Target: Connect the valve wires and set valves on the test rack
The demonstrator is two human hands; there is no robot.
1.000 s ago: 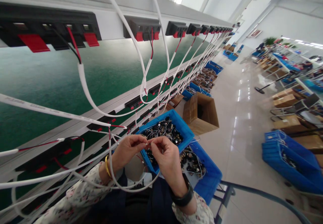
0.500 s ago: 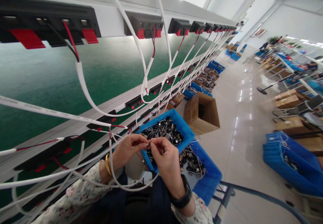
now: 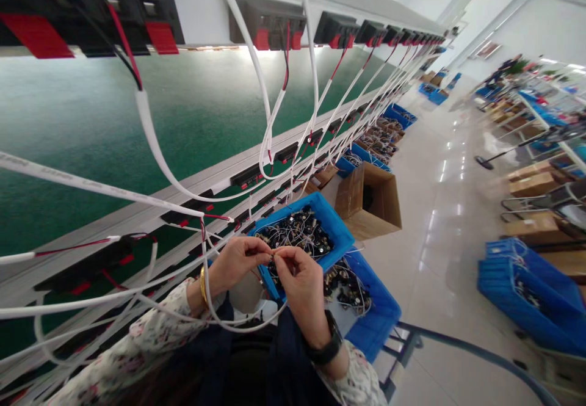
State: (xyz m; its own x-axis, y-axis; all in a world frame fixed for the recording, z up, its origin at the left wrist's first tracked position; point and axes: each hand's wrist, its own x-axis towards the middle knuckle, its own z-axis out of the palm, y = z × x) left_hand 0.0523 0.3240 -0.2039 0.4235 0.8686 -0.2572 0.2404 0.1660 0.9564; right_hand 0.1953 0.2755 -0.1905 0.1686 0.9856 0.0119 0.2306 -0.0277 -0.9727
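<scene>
My left hand [image 3: 234,264] and my right hand [image 3: 303,287] meet fingertip to fingertip, both closed in a pinch. Between them is something small that the fingers hide. A white cable [image 3: 238,329] loops below my hands and runs up under my right hand, which appears to hold its end. Just beyond my fingers, a blue bin [image 3: 341,229] holds a heap of small black parts [image 3: 300,232] with thin wires. To the left, other white cables [image 3: 151,143] hang from black clip terminals [image 3: 91,9] with red levers, their red and black wires clipped in.
A second blue bin [image 3: 382,308] with similar parts sits lower right on a metal-framed cart [image 3: 458,336]. Behind stands an open cardboard box [image 3: 370,204]. Blue crates [image 3: 526,296] stand across the tiled floor [image 3: 425,235]. Rows of terminals line the rack on the left.
The view has shifted slightly, so the rack sits higher and further right in the picture. Both hands stay pinched together, with a small change in finger position.
</scene>
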